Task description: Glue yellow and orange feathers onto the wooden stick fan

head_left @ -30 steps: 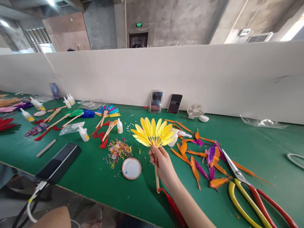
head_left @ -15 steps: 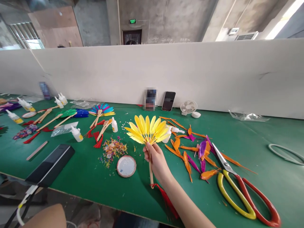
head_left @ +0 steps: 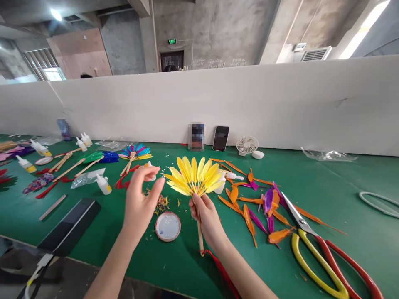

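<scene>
My right hand (head_left: pixel 204 211) grips the wooden handle of a yellow feather fan (head_left: pixel 196 174) just below where the feathers spread. A red tassel (head_left: pixel 222 270) hangs from the lower end of the handle. To the left of the fan, my left hand (head_left: pixel 141 191) is raised with thumb and fingers apart and nothing between them. Below and between the hands lies a round white lid (head_left: pixel 168 226) with a reddish rim. A heap of small colourful bits (head_left: pixel 161 204) is partly hidden behind my left hand. Behind the fan a white glue bottle (head_left: pixel 232 175) lies on its side.
Orange and purple feathers (head_left: pixel 249 220) are scattered on the right beside large scissors (head_left: pixel 318 245). A black box (head_left: pixel 71 224) sits near the left edge. Glue bottles (head_left: pixel 102 184) and other feather fans (head_left: pixel 135 153) lie further left. A phone (head_left: pixel 221 138) and small fan (head_left: pixel 247 145) stand at the partition.
My left hand has come into view from below and risen to the left of the yellow fan. My right hand still holds the fan. The view has tilted slightly upward.
</scene>
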